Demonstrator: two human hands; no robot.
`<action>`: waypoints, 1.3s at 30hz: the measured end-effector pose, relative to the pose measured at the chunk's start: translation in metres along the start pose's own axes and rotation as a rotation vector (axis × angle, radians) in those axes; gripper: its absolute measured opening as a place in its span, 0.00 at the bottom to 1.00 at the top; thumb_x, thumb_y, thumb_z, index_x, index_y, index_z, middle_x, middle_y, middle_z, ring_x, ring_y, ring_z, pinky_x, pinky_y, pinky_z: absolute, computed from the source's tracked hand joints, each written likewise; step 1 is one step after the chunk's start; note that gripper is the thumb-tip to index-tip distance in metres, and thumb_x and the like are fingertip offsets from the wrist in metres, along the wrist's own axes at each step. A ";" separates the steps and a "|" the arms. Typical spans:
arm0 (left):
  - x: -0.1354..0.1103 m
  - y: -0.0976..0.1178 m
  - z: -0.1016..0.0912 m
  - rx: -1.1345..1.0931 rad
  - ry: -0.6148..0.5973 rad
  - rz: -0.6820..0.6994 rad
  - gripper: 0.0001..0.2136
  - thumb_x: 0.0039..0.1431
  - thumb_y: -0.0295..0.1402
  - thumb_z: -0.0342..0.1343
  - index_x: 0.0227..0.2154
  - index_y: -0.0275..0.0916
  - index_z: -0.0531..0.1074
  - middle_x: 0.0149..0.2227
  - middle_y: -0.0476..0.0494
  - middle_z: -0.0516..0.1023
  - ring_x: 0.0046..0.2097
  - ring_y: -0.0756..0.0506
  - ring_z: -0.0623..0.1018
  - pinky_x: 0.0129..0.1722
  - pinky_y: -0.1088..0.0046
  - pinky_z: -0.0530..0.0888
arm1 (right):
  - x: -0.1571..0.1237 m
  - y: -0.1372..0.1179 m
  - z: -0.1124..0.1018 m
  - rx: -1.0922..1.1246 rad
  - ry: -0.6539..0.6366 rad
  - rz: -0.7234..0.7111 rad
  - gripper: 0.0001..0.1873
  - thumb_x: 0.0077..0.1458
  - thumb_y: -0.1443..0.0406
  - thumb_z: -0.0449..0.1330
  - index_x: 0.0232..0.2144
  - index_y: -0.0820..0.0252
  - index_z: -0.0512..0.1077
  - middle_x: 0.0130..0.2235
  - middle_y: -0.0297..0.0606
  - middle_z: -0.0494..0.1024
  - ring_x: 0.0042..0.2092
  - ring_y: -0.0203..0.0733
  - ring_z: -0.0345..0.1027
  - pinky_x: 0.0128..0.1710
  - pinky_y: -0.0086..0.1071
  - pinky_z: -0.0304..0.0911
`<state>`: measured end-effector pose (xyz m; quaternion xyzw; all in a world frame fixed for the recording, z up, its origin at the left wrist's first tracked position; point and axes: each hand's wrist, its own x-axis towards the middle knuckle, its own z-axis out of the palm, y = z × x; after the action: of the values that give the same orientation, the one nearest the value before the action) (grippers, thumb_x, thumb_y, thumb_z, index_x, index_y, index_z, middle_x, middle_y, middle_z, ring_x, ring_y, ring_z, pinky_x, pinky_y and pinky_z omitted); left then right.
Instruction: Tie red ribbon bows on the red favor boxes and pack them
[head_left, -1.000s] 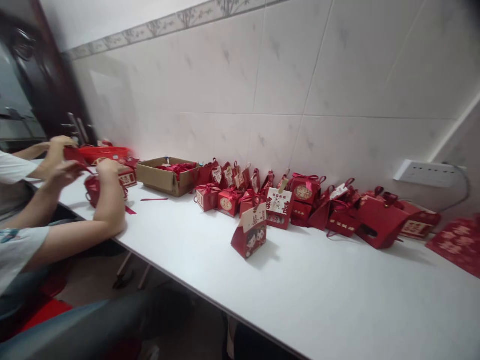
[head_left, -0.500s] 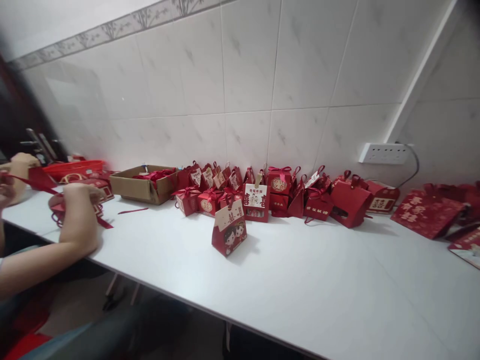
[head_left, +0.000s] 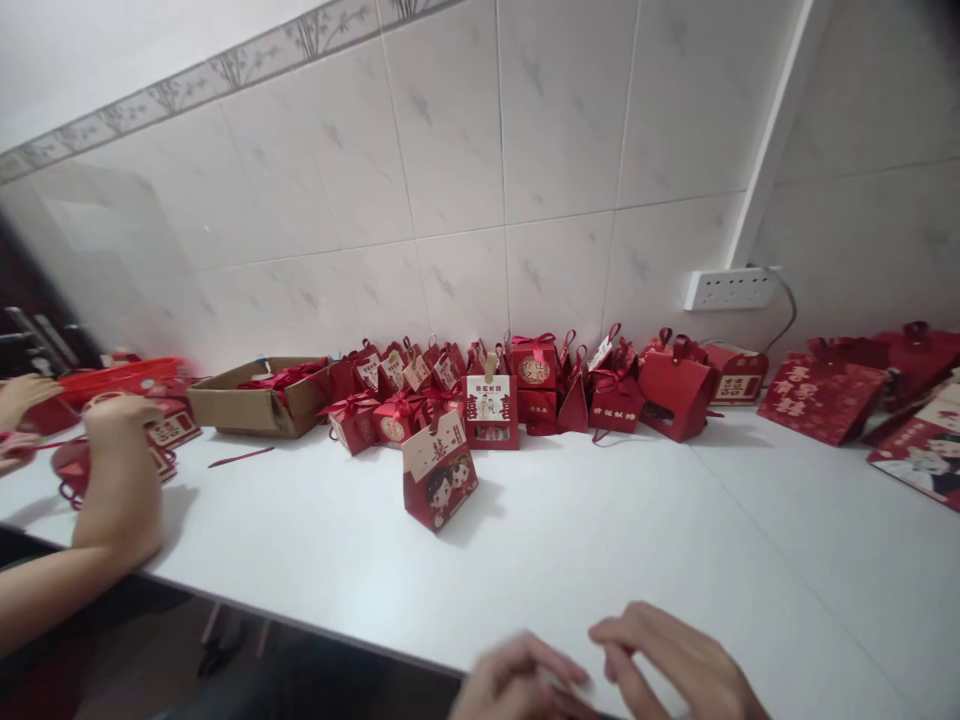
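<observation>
My left hand (head_left: 521, 680) and my right hand (head_left: 667, 660) are at the bottom edge, over the front of the white table (head_left: 600, 540). Both have loosely bent fingers, a little apart, and the tips face each other across a small gap. I see nothing held in either; the left is slightly blurred and the lower parts of both are cut off. Nearest to them, a small red and beige gift box (head_left: 440, 478) with two cartoon figures stands upright on the table, touched by neither hand.
Several red gift boxes (head_left: 535, 370) line the tiled wall. A cardboard carton (head_left: 255, 405) holds red ribbon. Larger red bags (head_left: 821, 390) stand at right, below a power socket (head_left: 731, 289). At left, another person's arm (head_left: 120, 490) rests near a red tray (head_left: 124, 378).
Both my hands have come into view at the bottom edge. The view has shifted, so the tabletop things sit further left. The other person's hands have moved slightly.
</observation>
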<state>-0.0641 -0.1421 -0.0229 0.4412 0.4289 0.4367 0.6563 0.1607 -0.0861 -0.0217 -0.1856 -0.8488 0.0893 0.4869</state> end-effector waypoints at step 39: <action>0.161 0.029 0.027 0.458 0.457 0.705 0.13 0.50 0.41 0.57 0.23 0.34 0.74 0.23 0.46 0.75 0.25 0.51 0.72 0.24 0.78 0.68 | 0.058 0.096 0.027 0.158 0.342 0.419 0.04 0.54 0.63 0.57 0.34 0.56 0.67 0.33 0.33 0.76 0.35 0.38 0.72 0.36 0.30 0.68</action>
<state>-0.0034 0.0118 -0.0174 0.5856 0.4716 0.6130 0.2428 0.1334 0.0256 -0.0215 -0.3309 -0.6878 0.2211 0.6071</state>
